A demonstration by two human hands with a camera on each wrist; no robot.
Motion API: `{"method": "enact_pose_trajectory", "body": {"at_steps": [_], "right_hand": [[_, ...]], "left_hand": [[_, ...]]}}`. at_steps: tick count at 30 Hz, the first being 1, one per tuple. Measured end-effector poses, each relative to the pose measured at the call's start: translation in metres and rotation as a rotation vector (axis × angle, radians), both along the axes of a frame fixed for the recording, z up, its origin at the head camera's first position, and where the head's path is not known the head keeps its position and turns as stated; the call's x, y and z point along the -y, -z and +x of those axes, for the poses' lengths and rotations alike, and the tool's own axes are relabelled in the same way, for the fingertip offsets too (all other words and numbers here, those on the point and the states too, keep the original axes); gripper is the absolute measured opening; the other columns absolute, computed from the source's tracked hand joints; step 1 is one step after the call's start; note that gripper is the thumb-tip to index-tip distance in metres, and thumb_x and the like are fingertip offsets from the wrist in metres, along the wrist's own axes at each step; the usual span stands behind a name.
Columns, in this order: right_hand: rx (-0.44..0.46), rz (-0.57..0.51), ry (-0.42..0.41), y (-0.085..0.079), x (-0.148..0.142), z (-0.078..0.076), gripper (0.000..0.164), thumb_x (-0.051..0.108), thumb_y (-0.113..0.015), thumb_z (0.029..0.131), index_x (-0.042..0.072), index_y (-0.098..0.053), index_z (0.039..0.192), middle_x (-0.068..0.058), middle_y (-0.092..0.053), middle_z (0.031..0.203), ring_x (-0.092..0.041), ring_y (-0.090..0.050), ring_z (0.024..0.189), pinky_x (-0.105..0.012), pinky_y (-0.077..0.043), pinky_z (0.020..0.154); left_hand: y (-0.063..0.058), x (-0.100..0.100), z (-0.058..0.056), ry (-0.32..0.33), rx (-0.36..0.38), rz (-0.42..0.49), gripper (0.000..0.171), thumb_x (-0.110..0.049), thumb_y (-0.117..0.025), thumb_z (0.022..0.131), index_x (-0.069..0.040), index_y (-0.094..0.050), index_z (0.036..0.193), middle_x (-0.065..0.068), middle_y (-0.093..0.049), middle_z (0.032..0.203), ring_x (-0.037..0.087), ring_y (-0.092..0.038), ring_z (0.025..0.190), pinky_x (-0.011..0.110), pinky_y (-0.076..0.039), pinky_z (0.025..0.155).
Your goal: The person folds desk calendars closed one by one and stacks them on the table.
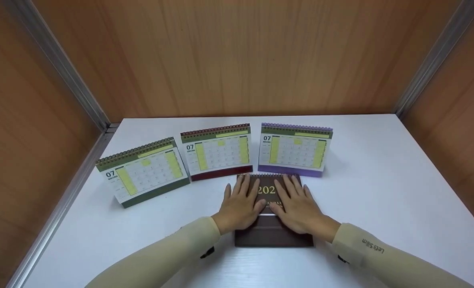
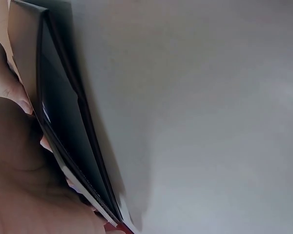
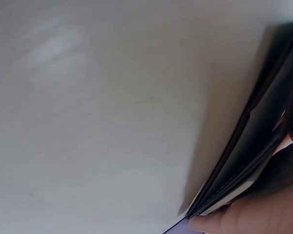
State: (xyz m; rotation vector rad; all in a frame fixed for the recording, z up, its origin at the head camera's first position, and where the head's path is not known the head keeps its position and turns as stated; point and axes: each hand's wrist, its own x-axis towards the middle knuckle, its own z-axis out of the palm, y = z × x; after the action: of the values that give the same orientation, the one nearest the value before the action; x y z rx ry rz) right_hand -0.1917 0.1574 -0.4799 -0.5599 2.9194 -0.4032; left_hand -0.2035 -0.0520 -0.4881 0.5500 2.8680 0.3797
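A dark brown desk calendar (image 1: pixel 274 237) with gold "202" lettering lies low on the table in front of the person. On the left part of its cover rests the left hand (image 1: pixel 239 206), fingers straight and spread toward the spiral edge. The right hand (image 1: pixel 300 207) lies likewise on the right part, the two thumbs close together at the middle. From the side, the left wrist view shows a narrow gap between the calendar's panels (image 2: pixel 27 53), with the left hand (image 2: pixel 34 180) against the upper one. The right wrist view shows the same gap beside the right hand (image 3: pixel 263 214).
Three desk calendars stand upright behind, turned to page 07: one with a green base (image 1: pixel 149 174) at left, one with a dark red base (image 1: pixel 221 154) in the middle, one with a purple base (image 1: pixel 292 150) at right. Wooden panels (image 1: pixel 253 60) enclose the white table (image 1: pixel 381 180).
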Motion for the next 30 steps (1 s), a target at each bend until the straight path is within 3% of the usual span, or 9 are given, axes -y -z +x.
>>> {"method": "enact_pose_trajectory", "body": {"at_steps": [18, 24, 30], "right_hand": [[-0.051, -0.007, -0.012, 0.009, 0.002, 0.003, 0.075, 0.050, -0.040, 0.112, 0.002, -0.026, 0.167, -0.027, -0.012, 0.175, -0.048, -0.008, 0.161, -0.070, -0.015, 0.126], [-0.066, 0.000, -0.014, 0.008, 0.003, 0.005, 0.074, 0.049, -0.043, 0.112, 0.002, -0.027, 0.167, -0.027, -0.013, 0.175, -0.049, -0.008, 0.161, -0.070, -0.015, 0.126], [-0.091, -0.036, -0.034, 0.018, 0.001, 0.004, 0.076, 0.053, -0.039, 0.112, 0.001, -0.026, 0.167, -0.028, -0.011, 0.175, -0.049, -0.006, 0.161, -0.073, -0.013, 0.125]], "left_hand": [[0.005, -0.003, 0.003, 0.016, -0.013, -0.048, 0.072, -0.053, -0.026, 0.114, -0.013, -0.013, 0.172, 0.017, -0.001, 0.178, 0.036, 0.005, 0.164, 0.066, -0.009, 0.129], [0.003, -0.003, 0.005, 0.013, 0.002, -0.025, 0.071, -0.051, -0.030, 0.115, -0.012, -0.013, 0.172, 0.017, -0.001, 0.178, 0.036, 0.005, 0.164, 0.066, -0.009, 0.129], [0.008, -0.003, 0.003, 0.012, -0.011, -0.042, 0.072, -0.054, -0.026, 0.114, -0.013, -0.012, 0.172, 0.016, 0.002, 0.178, 0.036, 0.007, 0.164, 0.066, -0.009, 0.129]]}}
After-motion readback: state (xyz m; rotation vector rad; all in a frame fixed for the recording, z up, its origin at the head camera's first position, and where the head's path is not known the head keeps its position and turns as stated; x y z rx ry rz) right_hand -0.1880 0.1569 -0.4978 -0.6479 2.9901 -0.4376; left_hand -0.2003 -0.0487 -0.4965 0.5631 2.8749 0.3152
